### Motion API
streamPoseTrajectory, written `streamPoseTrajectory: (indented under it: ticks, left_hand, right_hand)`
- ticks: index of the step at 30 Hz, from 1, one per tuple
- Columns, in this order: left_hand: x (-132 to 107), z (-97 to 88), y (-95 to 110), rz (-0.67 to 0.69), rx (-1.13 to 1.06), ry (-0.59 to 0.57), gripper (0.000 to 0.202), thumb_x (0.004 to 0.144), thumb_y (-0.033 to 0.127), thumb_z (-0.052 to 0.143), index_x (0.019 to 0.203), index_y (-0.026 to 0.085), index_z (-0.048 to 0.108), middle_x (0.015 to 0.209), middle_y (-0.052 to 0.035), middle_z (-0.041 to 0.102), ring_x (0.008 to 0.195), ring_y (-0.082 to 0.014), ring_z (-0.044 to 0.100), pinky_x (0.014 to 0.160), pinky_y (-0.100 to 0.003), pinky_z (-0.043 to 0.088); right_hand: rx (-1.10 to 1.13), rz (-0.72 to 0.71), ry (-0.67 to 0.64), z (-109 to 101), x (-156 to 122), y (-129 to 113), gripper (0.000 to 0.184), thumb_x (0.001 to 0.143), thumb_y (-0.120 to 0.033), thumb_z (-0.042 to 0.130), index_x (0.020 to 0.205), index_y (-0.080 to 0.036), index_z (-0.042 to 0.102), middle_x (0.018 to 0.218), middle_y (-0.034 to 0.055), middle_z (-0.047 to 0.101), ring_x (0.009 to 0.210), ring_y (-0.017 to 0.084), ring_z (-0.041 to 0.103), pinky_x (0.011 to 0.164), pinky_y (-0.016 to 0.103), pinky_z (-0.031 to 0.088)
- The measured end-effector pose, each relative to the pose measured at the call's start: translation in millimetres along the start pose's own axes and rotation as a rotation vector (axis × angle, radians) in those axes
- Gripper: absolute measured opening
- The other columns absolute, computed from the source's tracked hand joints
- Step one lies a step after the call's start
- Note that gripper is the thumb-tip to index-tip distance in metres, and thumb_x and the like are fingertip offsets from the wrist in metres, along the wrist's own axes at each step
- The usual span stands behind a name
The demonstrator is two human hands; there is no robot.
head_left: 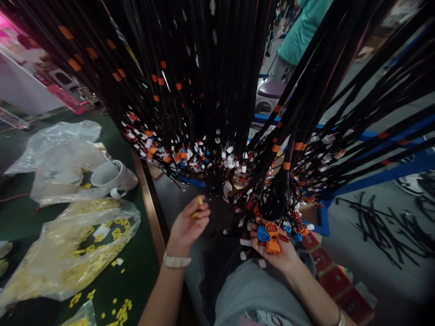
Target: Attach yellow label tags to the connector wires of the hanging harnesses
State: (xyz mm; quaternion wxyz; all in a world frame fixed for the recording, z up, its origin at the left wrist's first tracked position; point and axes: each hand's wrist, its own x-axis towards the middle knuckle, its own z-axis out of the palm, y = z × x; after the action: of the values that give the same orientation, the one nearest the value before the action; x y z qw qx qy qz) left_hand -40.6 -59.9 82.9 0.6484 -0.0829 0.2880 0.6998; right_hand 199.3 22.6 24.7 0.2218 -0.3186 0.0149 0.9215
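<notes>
My left hand [190, 224] is raised in the middle of the view, its fingers closed on small yellow plastic pieces [200, 200]. One piece sticks up at the fingertips and another shows lower, by the palm. To the right, palm up, my right hand [283, 259] holds a group of wire harness connectors. Orange connectors [273, 244] and a blue connector [263, 233] lie across its fingers. Their black cables run up into a thick hanging bundle [299, 113]. More white, orange and blue connectors dangle around that hand.
On the green table [127, 246] at left lie an open plastic bag of yellow pieces [84, 235], loose yellow pieces and a white mug [117, 179]. A blue frame [324, 219] and red boxes [326, 267] stand at right. Beyond, a person in green [302, 34] is near a stool [270, 90].
</notes>
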Motion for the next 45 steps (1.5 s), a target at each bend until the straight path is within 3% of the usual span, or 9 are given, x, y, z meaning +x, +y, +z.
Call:
streamPoseTrajectory:
  ticks: [4,7,10,18,21,23,26,39,45]
  left_hand:
    - [12,2.1,-51,-0.185,0.136,-0.073,0.011,0.079,0.016,0.059,0.089,0.012,0.061,0.067,-0.0001,0.047,0.045,0.0002,0.035,0.036,-0.007,0.022]
    - [16,-0.1,-76,-0.198,0.264,-0.109,0.022,0.075,0.023,0.067,0.093,0.012,0.062,0.071,-0.0034,0.055,0.046,0.0002,0.037,0.038,-0.009,0.022]
    - [17,-2.4,-88,-0.167,0.398,-0.078,0.032,0.069,0.028,0.072,0.096,0.013,0.064,0.076,-0.0045,0.058,0.051,-0.0015,0.042,0.041,-0.011,0.025]
    - [23,-8.9,-95,-0.041,0.601,0.0,0.03,0.058,0.028,0.078,0.082,0.012,0.067,0.061,0.0012,0.056,0.047,-0.002,0.038,0.042,-0.015,0.023]
    - [25,-9.5,-97,0.088,0.731,0.036,0.026,0.057,0.024,0.079,0.077,0.014,0.067,0.064,0.0003,0.06,0.052,-0.0056,0.047,0.047,-0.017,0.033]
    - [25,-8.7,-98,0.22,0.829,0.007,0.02,0.058,0.021,0.077,0.074,0.015,0.067,0.075,-0.0027,0.065,0.065,-0.0103,0.055,0.06,-0.021,0.042]
    - [24,-6.5,-99,0.388,0.972,-0.06,0.011,0.062,0.02,0.074,0.071,0.017,0.069,0.083,-0.0048,0.066,0.077,-0.015,0.059,0.072,-0.026,0.045]
    - [22,-8.4,-110,0.773,1.316,-0.171,0.005,0.071,0.019,0.068,0.075,0.021,0.072,0.08,-0.0052,0.066,0.075,-0.0153,0.06,0.07,-0.028,0.049]
    - [22,-9.8,-109,0.794,1.402,-0.211,0.008,0.076,0.02,0.064,0.079,0.02,0.071,0.085,-0.0052,0.064,0.078,-0.0138,0.06,0.072,-0.027,0.049]
  right_hand:
    - [0.001,-0.005,0.023,-11,3,-1,0.019,0.081,-0.011,0.047,0.088,-0.014,0.065,0.074,0.006,0.067,0.062,0.013,0.061,0.056,0.025,0.051]
    - [0.031,-0.036,0.069,-15,4,-2,0.024,0.08,-0.007,0.046,0.089,-0.017,0.066,0.082,0.0053,0.07,0.073,0.015,0.065,0.066,0.03,0.054]
    - [0.064,-0.047,0.089,-18,5,-2,0.027,0.079,-0.006,0.045,0.088,-0.021,0.066,0.086,0.0021,0.072,0.081,0.015,0.067,0.072,0.033,0.055]
    - [0.129,-0.005,0.045,-27,13,-1,0.022,0.081,-0.008,0.047,0.082,-0.02,0.066,0.079,0.0013,0.072,0.073,0.013,0.068,0.066,0.028,0.057]
    - [0.141,-0.011,0.044,-27,15,0,0.021,0.081,-0.009,0.048,0.082,-0.019,0.066,0.078,0.0017,0.072,0.072,0.014,0.068,0.065,0.028,0.057]
    - [0.139,-0.014,0.054,-26,16,1,0.02,0.081,-0.009,0.048,0.082,-0.019,0.066,0.077,0.0013,0.072,0.07,0.014,0.068,0.064,0.028,0.057]
    - [0.132,-0.011,0.06,-25,17,3,0.02,0.081,-0.011,0.048,0.084,-0.02,0.065,0.074,0.0001,0.071,0.067,0.013,0.068,0.062,0.026,0.057]
    - [0.061,-0.043,0.092,-21,22,9,0.012,0.081,-0.016,0.054,0.08,-0.019,0.065,0.063,-0.0017,0.069,0.053,0.012,0.066,0.053,0.024,0.058]
    - [0.044,-0.07,0.112,-26,25,11,0.011,0.08,-0.013,0.055,0.077,-0.02,0.064,0.067,-0.0008,0.071,0.055,0.013,0.067,0.054,0.024,0.058]
